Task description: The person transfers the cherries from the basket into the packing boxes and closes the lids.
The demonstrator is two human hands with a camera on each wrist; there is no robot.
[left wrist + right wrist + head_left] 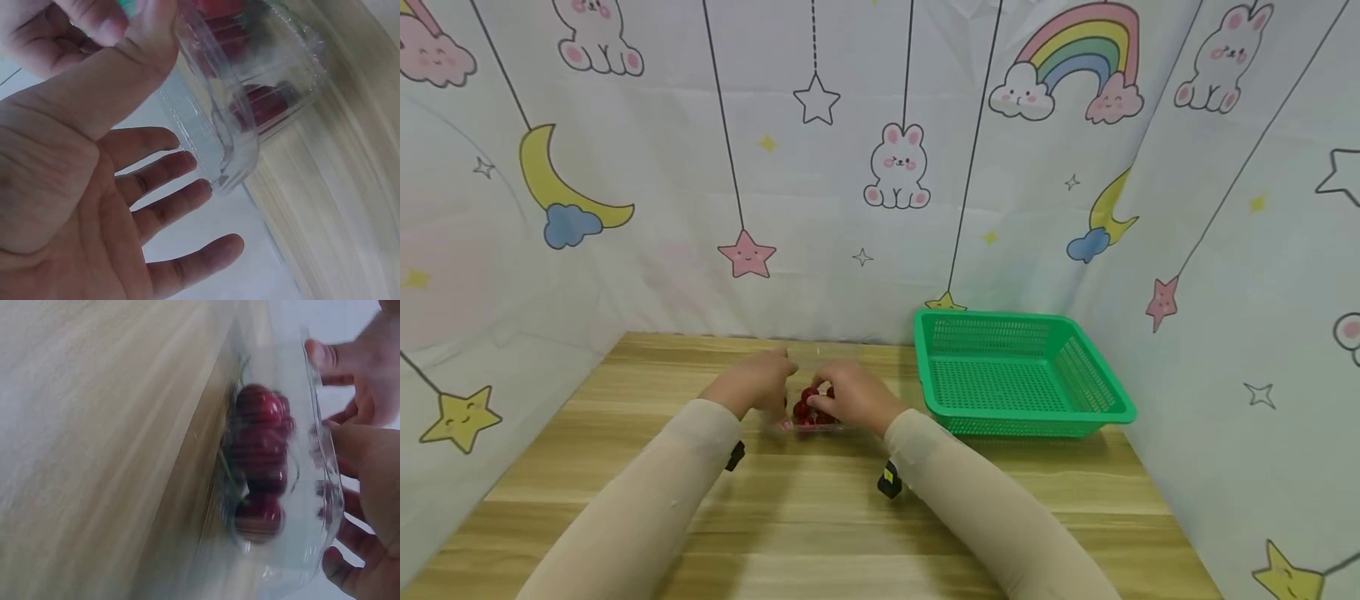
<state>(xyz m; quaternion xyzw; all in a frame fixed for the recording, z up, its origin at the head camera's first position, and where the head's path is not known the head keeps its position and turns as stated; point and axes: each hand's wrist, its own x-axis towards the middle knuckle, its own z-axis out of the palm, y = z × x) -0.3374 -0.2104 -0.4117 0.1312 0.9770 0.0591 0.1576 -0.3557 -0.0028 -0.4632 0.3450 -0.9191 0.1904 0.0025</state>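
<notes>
A clear plastic box (808, 427) of dark red cherries (259, 450) sits on the wooden table, its clear lid (817, 357) raised at the back. At the box's left side is my left hand (758, 385); in the left wrist view its fingers spread fairly straight, with the thumb by the rim and fingertips near a clear plastic edge. My right hand (856, 398) reaches over the right side, thumb and forefinger apart beside the cherries. In the right wrist view some of its fingers are partly hidden behind clear plastic, and I see no cherry held.
A green plastic basket (1026, 412) stands at the table's back right, near the right hand. Printed cloth (820, 292) hangs behind and along both sides of the wooden table (805, 517). Each wrist carries a small black camera (890, 481).
</notes>
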